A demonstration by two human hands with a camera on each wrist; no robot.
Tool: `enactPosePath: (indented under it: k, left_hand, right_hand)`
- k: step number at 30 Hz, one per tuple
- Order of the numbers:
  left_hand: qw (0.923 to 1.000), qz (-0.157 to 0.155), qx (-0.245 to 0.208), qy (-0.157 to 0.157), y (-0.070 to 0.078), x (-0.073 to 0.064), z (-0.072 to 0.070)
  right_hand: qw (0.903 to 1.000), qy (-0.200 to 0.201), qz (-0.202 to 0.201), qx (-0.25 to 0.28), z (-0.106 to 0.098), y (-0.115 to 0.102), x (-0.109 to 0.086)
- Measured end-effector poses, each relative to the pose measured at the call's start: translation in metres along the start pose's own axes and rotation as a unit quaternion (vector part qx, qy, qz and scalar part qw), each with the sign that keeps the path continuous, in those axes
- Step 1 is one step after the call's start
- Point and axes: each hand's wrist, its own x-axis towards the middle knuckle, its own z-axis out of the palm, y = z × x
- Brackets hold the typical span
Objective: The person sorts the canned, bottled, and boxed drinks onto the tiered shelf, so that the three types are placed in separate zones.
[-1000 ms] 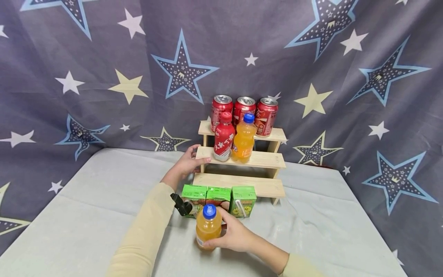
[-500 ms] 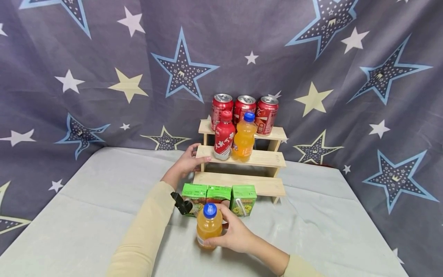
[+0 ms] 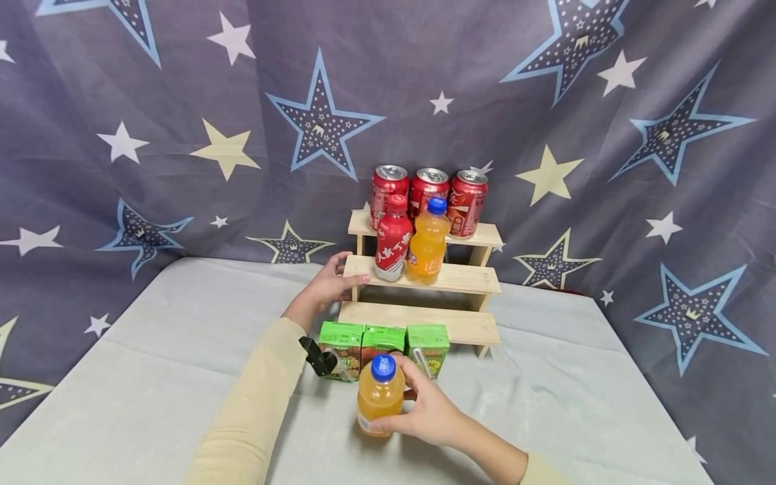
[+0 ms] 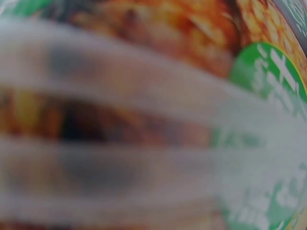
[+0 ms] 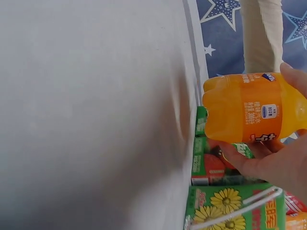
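My right hand grips an orange soda bottle with a blue cap, in front of the juice cartons. In the right wrist view the bottle shows its label, and its base looks slightly off the table. My left hand holds the left end of the middle step of a wooden tiered shelf, its thumb on top. On that step stand a red bottle and another orange soda bottle. The left wrist view is filled by a blurred carton.
Three red cans stand on the top step. Green juice cartons line up before the bottom step. A black camera mount on my left wrist is close to the left carton. A starry curtain hangs behind the table.
My right hand has carried the orange soda bottle a little to the right in the last half second. The left hand keeps its place on the shelf.
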Motion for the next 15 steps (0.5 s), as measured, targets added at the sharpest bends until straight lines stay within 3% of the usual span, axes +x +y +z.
enactPosePath:
  k: [7, 15]
  left_hand:
    - [0.9999, 0.003, 0.010, 0.002, 0.005, -0.007, 0.002]
    - [1.0000, 0.003, 0.002, 0.008, -0.011, 0.011, -0.002]
  right_hand:
    - [1.0000, 0.006, 0.001, -0.003, -0.009, -0.003, -0.010]
    - [0.9996, 0.024, -0.009, -0.007, -0.019, 0.000, -0.020]
